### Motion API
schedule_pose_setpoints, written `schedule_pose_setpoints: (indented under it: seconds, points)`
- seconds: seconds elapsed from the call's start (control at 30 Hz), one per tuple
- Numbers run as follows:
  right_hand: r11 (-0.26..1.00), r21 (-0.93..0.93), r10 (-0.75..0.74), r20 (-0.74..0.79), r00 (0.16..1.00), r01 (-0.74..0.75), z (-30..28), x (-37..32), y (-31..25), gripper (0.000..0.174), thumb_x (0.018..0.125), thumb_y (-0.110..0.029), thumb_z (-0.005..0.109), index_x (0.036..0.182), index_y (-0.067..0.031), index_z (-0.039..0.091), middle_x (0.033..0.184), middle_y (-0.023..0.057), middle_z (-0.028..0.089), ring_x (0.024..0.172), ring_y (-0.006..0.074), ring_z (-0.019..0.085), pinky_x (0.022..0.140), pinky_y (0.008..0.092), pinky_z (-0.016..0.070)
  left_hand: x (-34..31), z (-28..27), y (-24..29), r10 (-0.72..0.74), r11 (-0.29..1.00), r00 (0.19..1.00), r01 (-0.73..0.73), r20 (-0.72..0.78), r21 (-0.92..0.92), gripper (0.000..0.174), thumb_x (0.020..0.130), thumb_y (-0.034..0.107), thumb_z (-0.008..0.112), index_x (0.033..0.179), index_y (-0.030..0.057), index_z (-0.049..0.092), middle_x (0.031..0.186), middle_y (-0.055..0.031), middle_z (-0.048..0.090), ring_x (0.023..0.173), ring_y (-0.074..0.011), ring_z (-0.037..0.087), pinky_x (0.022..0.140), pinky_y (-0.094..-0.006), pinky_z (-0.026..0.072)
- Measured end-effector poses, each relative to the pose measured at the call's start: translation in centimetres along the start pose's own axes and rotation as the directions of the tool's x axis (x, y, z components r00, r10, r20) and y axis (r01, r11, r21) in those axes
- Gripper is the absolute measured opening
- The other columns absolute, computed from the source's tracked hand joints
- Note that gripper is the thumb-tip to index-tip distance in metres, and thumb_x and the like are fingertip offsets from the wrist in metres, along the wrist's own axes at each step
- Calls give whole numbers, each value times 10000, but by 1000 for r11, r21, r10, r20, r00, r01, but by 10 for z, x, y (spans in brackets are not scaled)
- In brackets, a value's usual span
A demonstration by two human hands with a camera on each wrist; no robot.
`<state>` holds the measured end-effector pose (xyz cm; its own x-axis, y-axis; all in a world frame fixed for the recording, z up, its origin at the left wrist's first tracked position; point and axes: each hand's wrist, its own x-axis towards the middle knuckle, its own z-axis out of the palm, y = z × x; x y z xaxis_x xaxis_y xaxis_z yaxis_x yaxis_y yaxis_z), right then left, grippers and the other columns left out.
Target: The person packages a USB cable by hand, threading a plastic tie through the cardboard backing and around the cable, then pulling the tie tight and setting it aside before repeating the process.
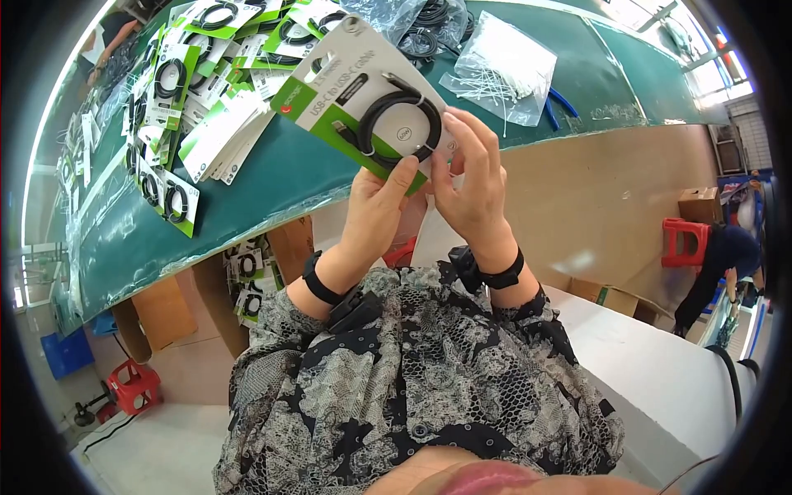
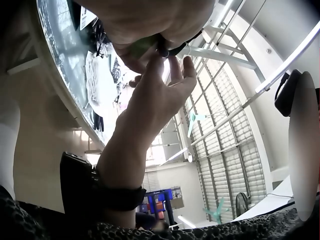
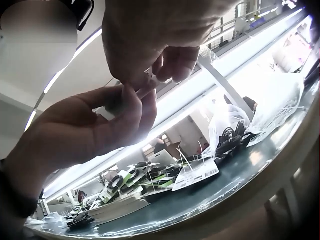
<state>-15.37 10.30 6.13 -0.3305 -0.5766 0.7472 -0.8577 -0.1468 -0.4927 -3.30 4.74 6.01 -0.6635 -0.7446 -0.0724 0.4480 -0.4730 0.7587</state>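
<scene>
A white and green packaging card (image 1: 334, 62) printed "USB-C to USB-C cable" is held up over the table's front edge, with a coiled black cable (image 1: 369, 124) on its face. My left hand (image 1: 375, 210) grips the card's lower edge, its thumb on the front by the coil. At the card's right edge, the thumb and fingers of my right hand (image 1: 474, 186) pinch the edge beside the coil. In the left wrist view, the fingers of the right hand (image 2: 160, 92) meet the left hand at the card; the fingertips are partly hidden in both wrist views.
Many carded cables (image 1: 169, 78) lie heaped on the green table (image 1: 247, 198) at left, beside a stack of cards (image 1: 227, 136). Farther back are a bag of white cable ties (image 1: 503, 70), blue-handled pliers (image 1: 561, 106) and bagged black cables (image 1: 429, 29). Another person (image 1: 726, 256) bends at far right.
</scene>
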Motion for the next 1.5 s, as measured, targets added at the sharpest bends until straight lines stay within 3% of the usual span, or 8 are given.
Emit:
schedule_pose_setpoints:
  seconds: [0.07, 0.17, 0.3, 0.47, 0.57, 0.87, 1.27, 1.5]
  points:
    - [998, -24, -60, 8, 998, 60, -4, 2, -1, 552, 702, 52, 664, 1225, -28, 509, 1198, 134, 551, 566, 135, 525, 520, 255, 481, -1, -7, 1, -32, 998, 999, 32, 3, 46, 254, 960, 156, 535, 1163, 4, 529, 1049, -51, 616, 836, -128, 605, 744, -277, 499]
    - [994, -71, 90, 30, 996, -87, -13, 7, -4, 588, 690, 24, 651, 1258, -33, 513, 1160, 134, 592, 600, 151, 575, 521, 256, 501, 0, -16, 2, -62, 987, 992, 45, 111, 156, 229, 955, 149, 543, 1133, 5, 550, 1014, -48, 620, 806, -124, 594, 724, -276, 494]
    - [980, -187, -53, 79, 996, 67, -18, 3, 3, 538, 704, -6, 650, 1231, -25, 542, 1032, 109, 644, 674, 172, 633, 567, 259, 526, -4, -12, 4, -58, 988, 988, 37, 140, 147, 201, 946, 141, 559, 1098, 10, 569, 974, -41, 624, 786, -118, 588, 712, -270, 489]
    - [987, -160, -3, 19, 1000, 6, -10, -6, 1, 495, 708, 1, 658, 1194, -14, 568, 939, 92, 665, 745, 187, 664, 608, 263, 541, -5, -12, -3, -40, 995, 997, 33, 66, 96, 206, 941, 143, 568, 1097, 9, 568, 969, -37, 623, 775, -118, 586, 701, -263, 485]
    - [991, -134, -28, -37, 999, 22, -4, -9, 3, 487, 721, 2, 662, 1197, -7, 560, 963, 92, 654, 714, 177, 651, 592, 257, 531, -4, -12, -3, 43, 991, 997, -50, 56, 124, 202, 934, 135, 578, 1088, 5, 569, 961, -40, 622, 764, -122, 588, 694, -263, 484]
    - [994, -111, 7, -78, 997, -16, -4, -10, -1, 471, 737, -5, 667, 1195, -13, 554, 977, 79, 640, 639, 132, 593, 511, 237, 475, -4, -12, 4, -18, 999, 997, 14, 80, 47, 238, 921, 88, 578, 1139, 8, 529, 1002, -56, 609, 837, -121, 582, 721, -258, 478]
    - [992, -62, 108, -68, 992, -112, 1, -17, -4, 488, 722, -4, 685, 1193, -22, 556, 954, 74, 640, 515, 78, 484, 445, 220, 410, -6, -12, -2, 51, 994, 996, -45, -70, 95, 330, 885, 27, 616, 1180, 33, 469, 1038, -48, 592, 830, -116, 578, 721, -254, 482]
    - [979, 30, 201, -33, 979, -200, 6, -21, -2, 553, 718, 36, 668, 1245, -19, 510, 975, 71, 631, 516, 66, 477, 449, 197, 397, -2, -14, -8, 232, 951, 972, -221, -25, 214, 389, 886, 9, 600, 1225, 29, 410, 1020, -52, 588, 803, -104, 573, 674, -220, 474]
